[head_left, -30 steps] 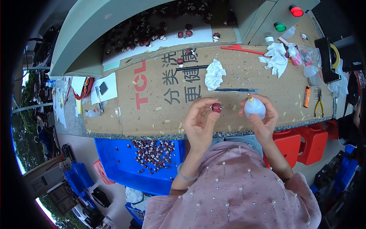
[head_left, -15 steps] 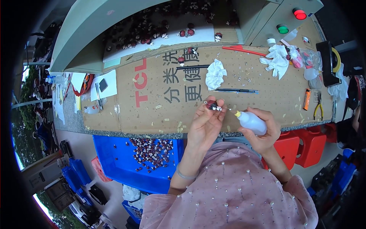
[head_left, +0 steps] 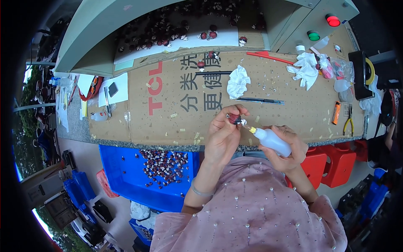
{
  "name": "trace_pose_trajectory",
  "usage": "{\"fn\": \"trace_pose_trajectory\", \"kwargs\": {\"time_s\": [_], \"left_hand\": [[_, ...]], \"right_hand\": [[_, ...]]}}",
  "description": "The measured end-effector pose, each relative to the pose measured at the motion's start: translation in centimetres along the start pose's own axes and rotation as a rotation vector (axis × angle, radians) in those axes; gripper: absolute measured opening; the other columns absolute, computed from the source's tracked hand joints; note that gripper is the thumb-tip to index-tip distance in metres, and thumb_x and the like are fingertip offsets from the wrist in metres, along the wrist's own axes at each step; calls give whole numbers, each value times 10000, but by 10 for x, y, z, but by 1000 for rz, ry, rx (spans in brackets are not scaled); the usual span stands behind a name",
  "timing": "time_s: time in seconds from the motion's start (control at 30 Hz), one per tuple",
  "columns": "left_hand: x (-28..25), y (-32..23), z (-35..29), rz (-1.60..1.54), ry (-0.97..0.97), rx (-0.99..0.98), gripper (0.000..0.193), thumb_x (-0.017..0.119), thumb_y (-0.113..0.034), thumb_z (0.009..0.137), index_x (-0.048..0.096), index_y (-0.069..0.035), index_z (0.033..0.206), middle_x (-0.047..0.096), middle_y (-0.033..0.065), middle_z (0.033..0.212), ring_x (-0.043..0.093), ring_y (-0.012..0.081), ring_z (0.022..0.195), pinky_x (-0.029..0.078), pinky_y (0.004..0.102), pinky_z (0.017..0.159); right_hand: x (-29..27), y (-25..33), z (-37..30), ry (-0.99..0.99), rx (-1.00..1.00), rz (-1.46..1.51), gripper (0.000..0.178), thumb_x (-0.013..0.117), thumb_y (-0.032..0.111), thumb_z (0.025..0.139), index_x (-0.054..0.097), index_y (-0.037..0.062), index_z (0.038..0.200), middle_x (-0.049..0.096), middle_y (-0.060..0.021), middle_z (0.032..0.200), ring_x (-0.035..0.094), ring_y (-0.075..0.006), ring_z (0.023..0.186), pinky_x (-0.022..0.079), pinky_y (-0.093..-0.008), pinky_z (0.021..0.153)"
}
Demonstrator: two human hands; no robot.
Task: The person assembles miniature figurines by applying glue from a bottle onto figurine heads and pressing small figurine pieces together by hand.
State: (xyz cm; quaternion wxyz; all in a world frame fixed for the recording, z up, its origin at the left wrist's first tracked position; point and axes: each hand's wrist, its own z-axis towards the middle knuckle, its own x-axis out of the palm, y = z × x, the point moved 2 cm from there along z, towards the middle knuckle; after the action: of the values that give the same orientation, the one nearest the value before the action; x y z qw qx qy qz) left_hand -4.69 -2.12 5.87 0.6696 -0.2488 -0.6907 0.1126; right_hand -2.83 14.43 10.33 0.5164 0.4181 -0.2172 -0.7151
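Note:
My left hand (head_left: 222, 136) is closed, its fingertips pinching a small dark-red and white figurine (head_left: 234, 119) above the bench's front edge. In my right hand (head_left: 291, 148) is a translucent white squeeze bottle (head_left: 273, 142) with a yellow collar and a thin needle-like nozzle. The bottle tilts up and leftward, its tip at or very near the figurine's white end; whether they touch I cannot tell. Beyond my hands lie a slim cutter knife (head_left: 260, 101) and a crumpled white cloth (head_left: 238, 82).
Cardboard (head_left: 163, 126) covers the bench. Several similar figurines stand inside the grey machine (head_left: 69, 46) at the back. A blue bin (head_left: 126, 191) of figurines sits below left; red stools (head_left: 340, 166) are below right. Pliers (head_left: 349, 121), an orange tube (head_left: 336, 111) and white gloves (head_left: 305, 71) lie right.
The bottle has moved left and its tip has come closer to the figurine. My left hand keeps its pinch, with the figurine slightly turned. The whole view has shifted slightly.

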Motion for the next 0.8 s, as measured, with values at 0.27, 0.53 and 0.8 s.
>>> {"fn": "trace_pose_trajectory", "kwargs": {"time_s": [0.27, 0.53, 0.8], "left_hand": [[2, -1, 1, 2, -6, 9, 233, 620, -180, 860, 583, -41, 1044, 535, 100, 1103, 473, 221, 1097, 292, 334, 974], [3, -1, 0, -26, -3, 4, 227, 617, -154, 853, 577, -40, 1046, 535, 103, 1103, 473, 224, 1099, 297, 338, 973], [5, -2, -1, -25, -12, 5, 238, 623, -164, 848, 576, -37, 1044, 535, 100, 1102, 468, 228, 1101, 287, 341, 989]], "right_hand": [[3, 0, 1, 18, -29, -25, 471, 831, 51, 608, 602, -72, 1000, 659, -205, 840, 667, -287, 687, 533, -312, 599], [5, -1, 2, -3, -68, -36, 482, 828, 43, 592, 601, -62, 1004, 659, -205, 830, 666, -300, 695, 535, -327, 595], [4, 2, 5, -1, -105, -39, 469, 813, 20, 604, 604, -53, 1017, 658, -208, 826, 668, -301, 692, 530, -322, 592]]}}
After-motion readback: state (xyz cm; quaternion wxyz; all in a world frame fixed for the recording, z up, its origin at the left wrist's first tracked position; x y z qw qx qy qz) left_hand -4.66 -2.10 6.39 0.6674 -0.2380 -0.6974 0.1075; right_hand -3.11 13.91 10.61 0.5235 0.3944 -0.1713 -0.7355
